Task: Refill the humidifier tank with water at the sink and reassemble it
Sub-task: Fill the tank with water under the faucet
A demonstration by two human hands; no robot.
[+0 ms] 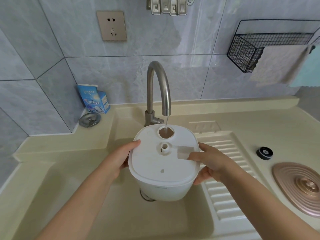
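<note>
Over sink (72, 196), tank (161, 163) clamped between left hand (119, 159), right hand (212, 163), under faucet (158, 87).

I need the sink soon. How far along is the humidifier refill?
Done: the tank is under the faucet, its fill hole open. In hand: left hand and right hand hold it while water runs in; the level isn't visible. Left: fitting what looks like its cap, then reassembly.
</note>
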